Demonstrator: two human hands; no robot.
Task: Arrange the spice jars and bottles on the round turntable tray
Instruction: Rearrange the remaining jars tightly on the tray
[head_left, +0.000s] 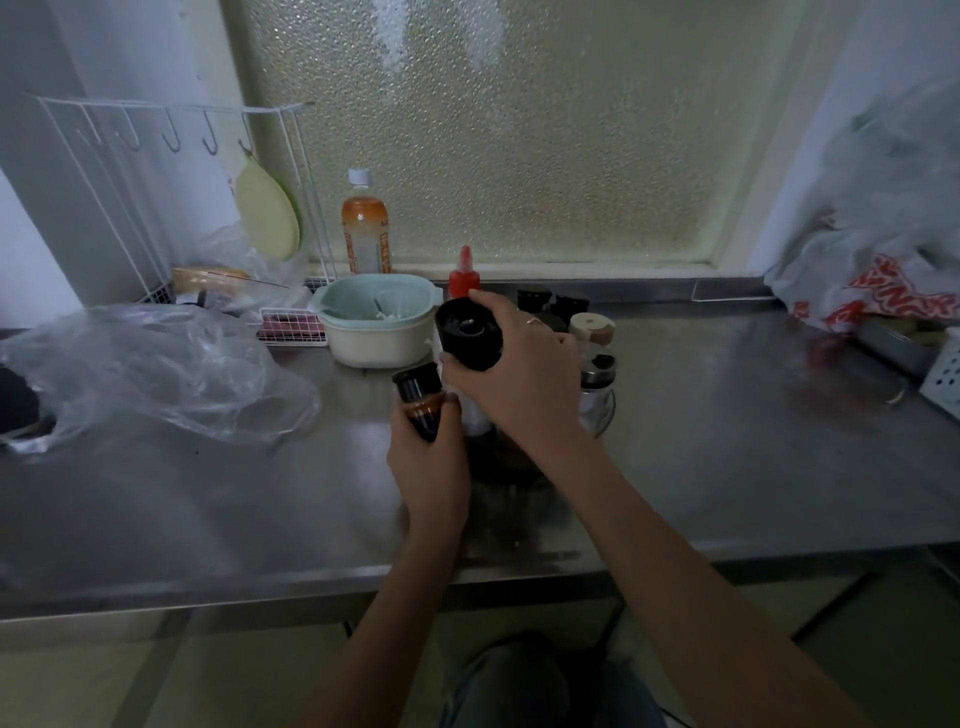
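Hands (431, 462) grip jars (422, 400) over seemingly steel counter (727, 441)

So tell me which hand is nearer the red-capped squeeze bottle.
Right. The right hand, gripping a black-topped bottle, has its fingers just beside the red-capped squeeze bottle. The left hand holds a small jar lower, nearer the person.

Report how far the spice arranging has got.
Done: several jars, including a beige-lidded jar, stand clustered behind the hands. In hand: left hand holds a small dark jar; right hand grips a black-capped bottle. Left: placing both. The tray is hidden.
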